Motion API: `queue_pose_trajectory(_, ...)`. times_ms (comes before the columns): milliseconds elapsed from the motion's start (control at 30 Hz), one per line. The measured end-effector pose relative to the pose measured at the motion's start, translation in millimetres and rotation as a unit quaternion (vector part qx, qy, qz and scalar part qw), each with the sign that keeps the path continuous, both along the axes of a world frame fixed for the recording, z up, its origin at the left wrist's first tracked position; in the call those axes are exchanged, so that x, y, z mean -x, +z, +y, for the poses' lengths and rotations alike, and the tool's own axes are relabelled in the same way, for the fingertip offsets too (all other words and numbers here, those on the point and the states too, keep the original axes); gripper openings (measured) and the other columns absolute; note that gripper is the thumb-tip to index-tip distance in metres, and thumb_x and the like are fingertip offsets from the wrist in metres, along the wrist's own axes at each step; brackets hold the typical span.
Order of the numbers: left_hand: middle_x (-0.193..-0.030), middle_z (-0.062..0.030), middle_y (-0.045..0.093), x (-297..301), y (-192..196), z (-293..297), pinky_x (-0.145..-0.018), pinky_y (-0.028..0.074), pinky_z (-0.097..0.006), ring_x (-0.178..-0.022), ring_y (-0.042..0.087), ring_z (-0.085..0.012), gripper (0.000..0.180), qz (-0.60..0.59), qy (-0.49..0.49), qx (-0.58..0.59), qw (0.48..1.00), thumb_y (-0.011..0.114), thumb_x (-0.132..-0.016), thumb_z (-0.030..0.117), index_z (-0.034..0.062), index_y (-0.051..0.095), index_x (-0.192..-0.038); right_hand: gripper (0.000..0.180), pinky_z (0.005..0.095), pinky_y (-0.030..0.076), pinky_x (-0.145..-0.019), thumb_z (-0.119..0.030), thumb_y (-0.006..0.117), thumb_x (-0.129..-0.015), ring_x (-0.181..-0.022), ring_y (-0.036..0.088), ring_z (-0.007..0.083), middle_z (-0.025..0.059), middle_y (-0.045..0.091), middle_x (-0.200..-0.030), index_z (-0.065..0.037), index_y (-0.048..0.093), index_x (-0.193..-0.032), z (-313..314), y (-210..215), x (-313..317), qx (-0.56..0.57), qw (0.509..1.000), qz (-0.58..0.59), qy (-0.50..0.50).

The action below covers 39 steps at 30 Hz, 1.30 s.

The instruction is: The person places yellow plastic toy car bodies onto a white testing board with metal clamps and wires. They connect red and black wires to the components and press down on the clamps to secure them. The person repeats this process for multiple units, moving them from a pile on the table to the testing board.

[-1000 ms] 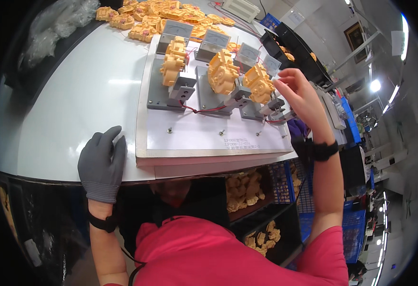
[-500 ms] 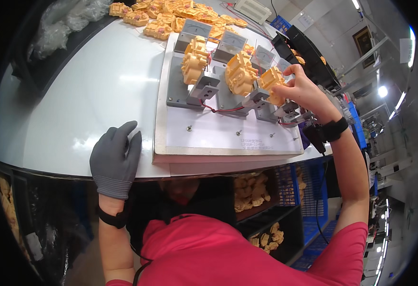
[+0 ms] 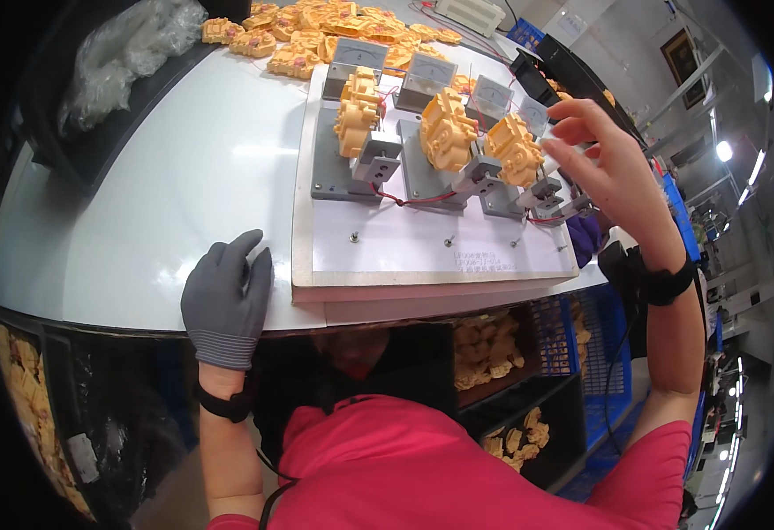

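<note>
My left hand [image 3: 226, 300], in a grey knitted glove, rests on the white table left of a raised test board [image 3: 404, 252], fingers extended and holding nothing. My bare right hand [image 3: 612, 168] hovers at the board's right side, thumb and fingers apart, with nothing visible between them. Nearest to it is a yellow plastic gearbox-like housing [image 3: 515, 152] seated on a grey fixture. Similar yellow housings stand in the middle [image 3: 449, 132] and at the left [image 3: 357, 113]. Behind them are grey analog meters [image 3: 429, 72]; red wires [image 3: 422, 203] run along the fixtures.
Many yellow housings [image 3: 351, 26] are heaped at the table's far side. Clear plastic bags [image 3: 135, 57] lie at the far left. Below the table edge, boxes hold more yellow parts [image 3: 488, 349], beside a blue crate [image 3: 603, 380]. A person in purple [image 3: 585, 237] is partly visible right of the board.
My right hand has let go of the right-hand housing and moved off to the right, its fingers opening. My left hand stays resting on the table; the whole view has shifted slightly.
</note>
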<state>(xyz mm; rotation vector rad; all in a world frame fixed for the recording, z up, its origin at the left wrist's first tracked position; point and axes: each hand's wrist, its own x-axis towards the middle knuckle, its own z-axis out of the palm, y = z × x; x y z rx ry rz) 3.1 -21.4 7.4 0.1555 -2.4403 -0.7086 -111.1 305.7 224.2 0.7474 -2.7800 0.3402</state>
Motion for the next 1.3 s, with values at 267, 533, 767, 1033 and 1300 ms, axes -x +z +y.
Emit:
queue_pose_trajectory(267,-0.072,-0.0068,0.055,2,2,3,-0.06,0.045,-0.04,-0.064,0.056,-0.0256,0.02,0.02,-0.018,0.0,1.0,0.069,-0.088,0.017,0.012,0.069,-0.107,0.035,0.0418,0.052,-0.079,-0.029,0.068,-0.09,-0.091,0.067,0.0336,0.0186,0.068,-0.093,-0.003,0.06,-0.112,-43,-12,-6,-0.013,0.991,0.027,0.128)
queue_pose_trajectory(533,-0.073,-0.0062,0.057,3,-9,-1,-0.061,0.046,-0.037,-0.065,0.057,-0.0236,0.024,0.013,-0.02,0.03,0.999,0.07,-0.088,0.018,0.0136,0.07,-0.112,0.026,0.0456,0.055,-0.076,-0.023,0.069,-0.087,-0.091,0.068,0.0365,0.0185,0.07,-0.091,-0.001,0.066,-0.101,-71,-38,-44,0.061,0.968,0.005,0.243)
queue_pose_trajectory(767,-0.082,-0.0066,0.059,-6,-4,1,-0.067,0.049,-0.034,-0.071,0.057,-0.0205,0.03,-0.002,-0.076,-0.04,0.996,0.068,-0.089,0.012,0.0042,0.067,-0.118,0.023,0.0438,0.053,-0.075,-0.024,0.067,-0.09,-0.089,0.064,0.0356,0.0141,0.063,-0.091,-0.005,0.063,-0.102,-93,-90,-92,0.268,0.875,-0.157,0.371)
queue_pose_trajectory(1033,-0.077,-0.0079,0.059,6,-23,-7,-0.061,0.046,-0.035,-0.065,0.056,-0.0212,0.021,0.014,-0.038,-0.041,0.998,0.068,-0.09,0.013,0.0097,0.071,-0.111,0.022,0.0414,0.052,-0.077,-0.024,0.066,-0.093,-0.092,0.064,0.0334,0.0113,0.063,-0.101,-0.007,0.061,-0.107,-84,-119,-109,0.28,0.841,-0.2,0.418)
queue_pose_trajectory(1300,-0.078,-0.0071,0.06,1,-15,-5,-0.06,0.046,-0.035,-0.064,0.058,-0.0222,0.021,0.006,-0.018,0.011,1.0,0.069,-0.089,0.017,0.0099,0.071,-0.109,0.023,0.042,0.051,-0.084,-0.018,0.067,-0.09,-0.095,0.062,0.0343,0.0135,0.062,-0.098,-0.006,0.06,-0.108,-79,-123,-100,0.337,0.864,-0.129,0.351)
